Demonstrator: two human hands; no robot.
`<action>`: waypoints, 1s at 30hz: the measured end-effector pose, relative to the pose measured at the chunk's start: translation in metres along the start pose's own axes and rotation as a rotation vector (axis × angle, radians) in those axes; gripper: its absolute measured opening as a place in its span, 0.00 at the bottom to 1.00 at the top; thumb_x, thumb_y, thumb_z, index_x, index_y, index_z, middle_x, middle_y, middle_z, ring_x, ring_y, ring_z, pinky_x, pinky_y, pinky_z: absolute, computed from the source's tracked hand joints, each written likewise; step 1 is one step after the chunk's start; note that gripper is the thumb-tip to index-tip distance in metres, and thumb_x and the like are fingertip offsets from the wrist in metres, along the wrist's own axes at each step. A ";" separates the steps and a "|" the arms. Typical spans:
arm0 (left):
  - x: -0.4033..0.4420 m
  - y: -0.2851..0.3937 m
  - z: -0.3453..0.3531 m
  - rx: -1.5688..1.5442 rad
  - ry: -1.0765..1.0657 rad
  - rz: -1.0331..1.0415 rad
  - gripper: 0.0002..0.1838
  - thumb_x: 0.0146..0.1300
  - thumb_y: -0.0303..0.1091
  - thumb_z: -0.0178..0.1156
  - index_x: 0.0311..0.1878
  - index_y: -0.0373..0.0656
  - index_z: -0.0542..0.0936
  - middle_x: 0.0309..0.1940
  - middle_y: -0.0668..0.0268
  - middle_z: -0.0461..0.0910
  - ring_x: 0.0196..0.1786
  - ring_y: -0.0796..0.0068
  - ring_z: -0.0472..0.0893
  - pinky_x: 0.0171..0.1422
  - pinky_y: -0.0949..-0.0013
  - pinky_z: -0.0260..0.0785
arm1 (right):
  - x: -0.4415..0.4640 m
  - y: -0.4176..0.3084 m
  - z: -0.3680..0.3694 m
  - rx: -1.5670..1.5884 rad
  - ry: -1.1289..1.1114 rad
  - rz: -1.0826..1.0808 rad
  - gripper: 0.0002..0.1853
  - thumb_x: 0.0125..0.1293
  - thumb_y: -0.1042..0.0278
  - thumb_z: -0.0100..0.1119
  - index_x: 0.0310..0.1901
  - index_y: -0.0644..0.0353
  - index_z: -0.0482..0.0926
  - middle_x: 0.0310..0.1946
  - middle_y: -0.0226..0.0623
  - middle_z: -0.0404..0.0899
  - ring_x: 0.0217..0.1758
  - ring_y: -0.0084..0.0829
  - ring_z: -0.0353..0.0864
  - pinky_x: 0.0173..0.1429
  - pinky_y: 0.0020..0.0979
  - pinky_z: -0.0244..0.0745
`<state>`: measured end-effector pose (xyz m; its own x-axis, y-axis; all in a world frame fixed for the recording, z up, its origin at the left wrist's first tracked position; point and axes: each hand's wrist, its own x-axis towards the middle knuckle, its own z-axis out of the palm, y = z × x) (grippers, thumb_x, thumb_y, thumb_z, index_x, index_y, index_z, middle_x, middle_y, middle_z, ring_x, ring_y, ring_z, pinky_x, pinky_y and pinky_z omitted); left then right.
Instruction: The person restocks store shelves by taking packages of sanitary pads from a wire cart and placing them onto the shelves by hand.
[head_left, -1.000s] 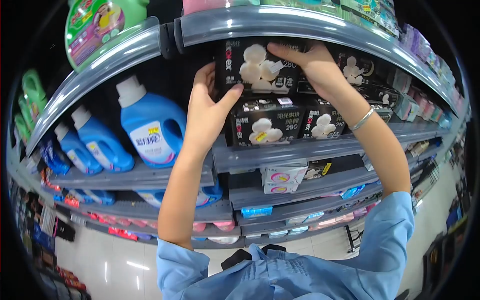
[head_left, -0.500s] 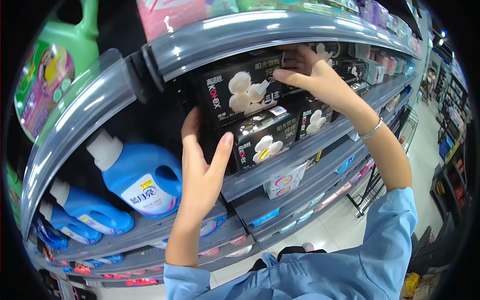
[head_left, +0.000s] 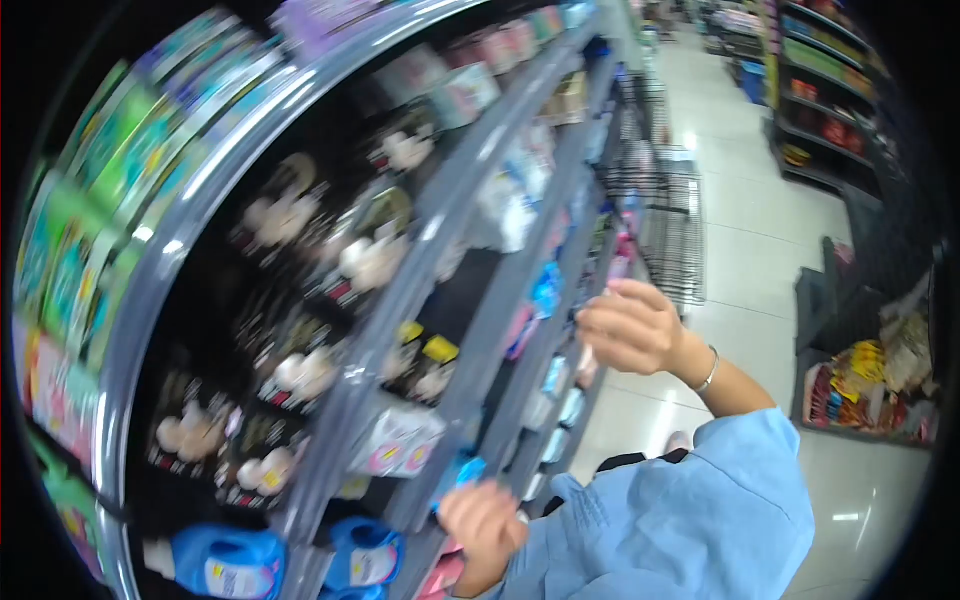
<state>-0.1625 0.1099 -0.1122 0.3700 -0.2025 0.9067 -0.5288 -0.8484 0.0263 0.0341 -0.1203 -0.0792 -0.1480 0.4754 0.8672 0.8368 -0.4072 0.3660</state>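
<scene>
In the head view, box-shaped black packs [head_left: 300, 372] printed with white puffs are sitting on a glossy grey shelf [head_left: 427, 245] at left, while the near left hand [head_left: 484, 522] and farther, smooth-bangled right hand [head_left: 632, 326] are curling blurred fingers, their grips indeterminable.

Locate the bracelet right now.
Head view, right of centre: the bracelet is on the right wrist, between the right hand and the blue sleeve.
</scene>
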 end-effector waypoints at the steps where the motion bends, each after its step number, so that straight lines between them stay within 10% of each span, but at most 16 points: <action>1: 0.001 0.001 0.045 -0.168 -0.074 -0.136 0.06 0.62 0.24 0.52 0.40 0.42 0.77 0.33 0.63 0.79 0.41 0.60 0.78 0.51 0.55 0.69 | -0.034 0.013 -0.024 -0.079 -0.037 0.159 0.08 0.51 0.73 0.60 0.34 0.59 0.79 0.39 0.36 0.80 0.41 0.34 0.80 0.56 0.41 0.74; 4: -0.015 0.026 0.173 -0.634 -0.367 -0.722 0.09 0.65 0.23 0.51 0.46 0.38 0.78 0.35 0.61 0.82 0.40 0.58 0.80 0.48 0.59 0.70 | -0.145 0.026 -0.109 -0.216 -0.206 0.629 0.12 0.49 0.78 0.61 0.38 0.61 0.78 0.37 0.38 0.79 0.40 0.38 0.78 0.59 0.43 0.71; 8: -0.023 0.076 0.287 -0.761 -0.738 -0.688 0.13 0.67 0.34 0.54 0.50 0.38 0.78 0.33 0.59 0.83 0.41 0.59 0.80 0.52 0.59 0.68 | -0.294 -0.035 -0.213 -0.445 -0.752 1.297 0.21 0.52 0.74 0.64 0.51 0.59 0.74 0.47 0.42 0.76 0.48 0.43 0.76 0.55 0.45 0.71; 11: -0.013 0.108 0.351 -0.800 -1.086 -0.488 0.19 0.66 0.44 0.56 0.51 0.38 0.78 0.35 0.60 0.82 0.44 0.57 0.79 0.58 0.56 0.64 | -0.394 -0.109 -0.267 -0.025 -1.885 2.247 0.39 0.50 0.46 0.70 0.59 0.61 0.70 0.51 0.49 0.78 0.52 0.48 0.79 0.54 0.44 0.75; 13: -0.001 0.131 0.392 -0.771 -1.082 -0.239 0.20 0.65 0.45 0.57 0.51 0.38 0.78 0.36 0.59 0.82 0.46 0.56 0.78 0.59 0.56 0.64 | -0.387 -0.107 -0.281 -0.026 -1.635 2.369 0.40 0.52 0.44 0.69 0.60 0.63 0.69 0.49 0.52 0.79 0.53 0.51 0.79 0.55 0.44 0.76; 15: 0.010 0.149 0.425 -0.780 -1.057 -0.100 0.19 0.62 0.44 0.59 0.48 0.39 0.78 0.41 0.58 0.80 0.49 0.56 0.77 0.59 0.56 0.65 | -0.395 -0.093 -0.271 -0.188 -1.233 2.151 0.38 0.52 0.46 0.68 0.59 0.64 0.70 0.49 0.53 0.78 0.52 0.50 0.78 0.54 0.45 0.74; 20: 0.032 0.174 0.510 -0.968 -1.055 -0.008 0.11 0.54 0.34 0.63 0.37 0.40 0.74 0.42 0.59 0.76 0.49 0.56 0.76 0.54 0.57 0.66 | -0.405 0.039 -0.202 -0.018 -1.412 1.778 0.36 0.55 0.44 0.65 0.57 0.63 0.71 0.47 0.47 0.79 0.50 0.44 0.79 0.55 0.40 0.73; 24: 0.053 0.161 0.583 -1.008 -1.048 -0.078 0.07 0.55 0.29 0.61 0.34 0.40 0.72 0.34 0.60 0.74 0.43 0.56 0.74 0.49 0.57 0.66 | -0.393 0.150 -0.153 0.062 -1.037 1.378 0.31 0.56 0.51 0.64 0.54 0.66 0.72 0.43 0.48 0.79 0.46 0.45 0.79 0.51 0.41 0.74; 30: 0.095 0.118 0.721 -0.812 -0.924 0.030 0.03 0.58 0.28 0.55 0.34 0.41 0.75 0.31 0.61 0.76 0.42 0.58 0.76 0.50 0.56 0.66 | -0.418 0.277 -0.141 0.156 -1.055 1.438 0.30 0.55 0.51 0.65 0.54 0.65 0.73 0.42 0.51 0.79 0.46 0.50 0.78 0.51 0.43 0.73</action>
<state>0.3609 -0.3621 -0.3262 0.5766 -0.7668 0.2819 -0.7461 -0.3536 0.5642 0.2539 -0.5419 -0.2925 0.9826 0.1221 -0.1398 0.0379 -0.8694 -0.4927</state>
